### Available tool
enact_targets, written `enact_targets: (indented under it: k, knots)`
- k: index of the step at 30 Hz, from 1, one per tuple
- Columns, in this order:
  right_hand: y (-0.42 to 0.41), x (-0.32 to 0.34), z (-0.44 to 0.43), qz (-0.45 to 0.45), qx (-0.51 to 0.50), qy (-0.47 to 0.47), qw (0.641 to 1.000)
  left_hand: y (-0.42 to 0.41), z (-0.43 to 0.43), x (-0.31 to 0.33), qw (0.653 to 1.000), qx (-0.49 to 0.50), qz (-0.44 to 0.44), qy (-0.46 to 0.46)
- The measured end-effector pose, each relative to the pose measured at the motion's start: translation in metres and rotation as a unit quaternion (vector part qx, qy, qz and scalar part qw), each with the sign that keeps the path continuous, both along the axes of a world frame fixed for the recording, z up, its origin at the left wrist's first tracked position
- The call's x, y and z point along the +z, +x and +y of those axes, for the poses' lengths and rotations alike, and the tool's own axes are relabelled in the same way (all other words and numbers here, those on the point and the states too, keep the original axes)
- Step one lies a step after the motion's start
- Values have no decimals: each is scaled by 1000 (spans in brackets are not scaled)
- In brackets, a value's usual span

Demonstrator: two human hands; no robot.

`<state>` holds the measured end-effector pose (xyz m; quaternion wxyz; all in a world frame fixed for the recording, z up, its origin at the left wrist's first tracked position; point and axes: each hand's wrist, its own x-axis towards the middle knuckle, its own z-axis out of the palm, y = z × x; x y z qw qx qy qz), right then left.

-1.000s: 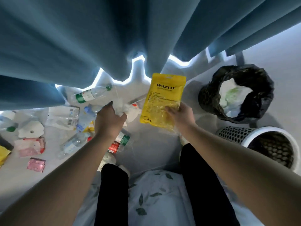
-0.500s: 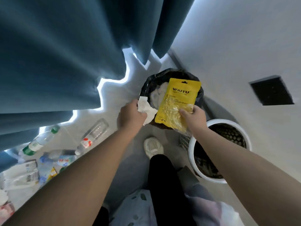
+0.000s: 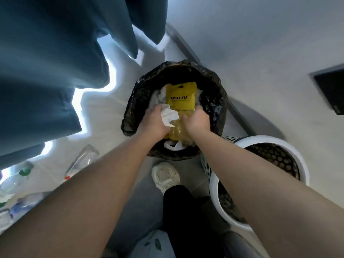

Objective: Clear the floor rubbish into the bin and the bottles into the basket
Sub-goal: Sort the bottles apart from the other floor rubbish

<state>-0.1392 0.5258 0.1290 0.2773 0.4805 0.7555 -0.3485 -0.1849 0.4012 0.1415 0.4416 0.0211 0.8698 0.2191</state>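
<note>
The yellow pouch (image 3: pixel 181 97) is down inside the mouth of the bin (image 3: pixel 134 101), lying flat on a heap of crumpled white rubbish. The right hand (image 3: pixel 197 121) grips its near end, with the fingers curled over the clear part. The left hand (image 3: pixel 155 121), right beside it, has its fingers closed round a wad of white paper (image 3: pixel 168 115) that touches the pouch's left edge. Neither piece has been let go yet, so I judge both are about to be dropped. The pouch is broad and stiff and the heap under it sits high, so it could lie across the top and slide over the rim. A finger could also snag the loose black liner (image 3: pixel 214 84) as the hands come out and drag it inward. The paper is light and might drift out onto the floor (image 3: pixel 104 112), or into the white basket (image 3: pixel 260 140) just beside the bin on the right, where only bottles belong. More white plastic shows at the bin's near side, below the wrists. From here the basket shows only its dark mesh wall, and I can't tell what lies at the bottom. Several bottles (image 3: pixel 83 159) lie well apart from both containers, at the floor's left edge under the blue curtain (image 3: pixel 46 71). One shoe (image 3: pixel 165 175) is planted just short of the bin, and a careless step back could roll a bottle.
</note>
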Motion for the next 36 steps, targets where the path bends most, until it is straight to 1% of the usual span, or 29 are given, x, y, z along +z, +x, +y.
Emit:
enact_targets:
  k: [2,5,8,10,12,13,15,18,20,22,25,29,33,36]
  knots:
    - [3,5,1,12,34,5,999,3,0,0,1000,-19,-13,-4]
    - [15,26,2,60,134,6,989,8,-4,17,997,-74,19,-25]
    - [29,44,4,82,269,-2,960,17,-9,37,975,-203,68,-66]
    - [37,47,7,71,370,0,926,23,-11,42,953,-282,90,-69]
    - [41,40,8,23,466,8,885,25,-13,36,928,-354,77,-88]
    - [41,34,7,-13,495,7,869,24,-13,31,915,-383,69,-104]
    - [37,19,5,-82,528,0,845,21,-11,16,891,-429,64,-134]
    - [28,-5,-1,-154,566,-1,810,11,-3,-4,862,-472,63,-173]
    - [23,-15,-6,-182,571,-5,800,5,-2,-11,853,-484,54,-189]
    - [20,-17,-6,-185,561,-6,807,4,-3,-12,853,-485,57,-184]
    - [21,1,-5,-146,554,-2,820,9,-13,8,872,-462,68,-150]
    - [33,49,-7,-100,579,18,809,20,-39,56,892,-431,75,-115]
    - [44,102,-21,-82,597,37,797,31,-78,104,911,-388,87,-110]
    - [50,134,-50,-58,607,48,791,43,-120,130,928,-343,84,-117]
